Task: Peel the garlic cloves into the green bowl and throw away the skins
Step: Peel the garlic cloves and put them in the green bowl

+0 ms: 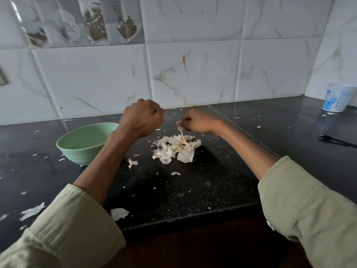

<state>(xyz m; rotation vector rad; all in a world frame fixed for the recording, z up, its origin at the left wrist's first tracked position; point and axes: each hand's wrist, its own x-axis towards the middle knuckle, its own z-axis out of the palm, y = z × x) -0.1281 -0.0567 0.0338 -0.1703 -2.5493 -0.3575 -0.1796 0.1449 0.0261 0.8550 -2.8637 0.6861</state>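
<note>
Head view: we are peeling. Our right hand point(199, 121) pinches a skin strip point(182, 137) above the skin pile point(174, 148); left hand point(143, 118) fisted, content unclear. Green bowl point(85, 143) left of pile; next, drop the skin.

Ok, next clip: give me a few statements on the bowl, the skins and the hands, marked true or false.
1. The green bowl sits left of the pile of skins. True.
2. The right hand pinches a strip of skin. True.
3. The pile of skins lies inside the bowl. False: it lies on the black counter.
4. The left hand lies flat on the counter. False: it is raised, fingers curled.
5. A white tub stands far right. True.
</note>
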